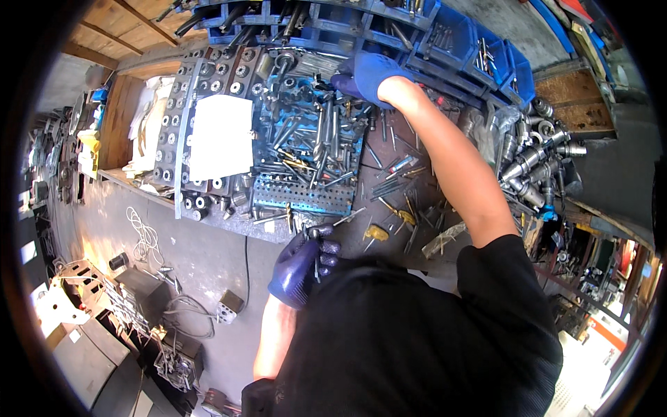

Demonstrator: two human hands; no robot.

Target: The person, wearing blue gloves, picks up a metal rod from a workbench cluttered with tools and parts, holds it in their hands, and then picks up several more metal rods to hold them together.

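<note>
Cluttered workbench (389, 201); left hand (303, 264) grips drill bits (314, 243).

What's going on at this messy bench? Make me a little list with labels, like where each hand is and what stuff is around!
Place: cluttered workbench seen from above
Left hand: blue glove, close to the body, gripping a few thin metal bits
Right hand: blue glove, stretched far out to the back of the bench, by the blue bins
Middle of bench: blue perforated tray heaped with drill bits
Left of tray: white sheet lying on a rack of round sockets
Right side: shiny metal tool holders
Floor, left: cables and grey boxes
</note>
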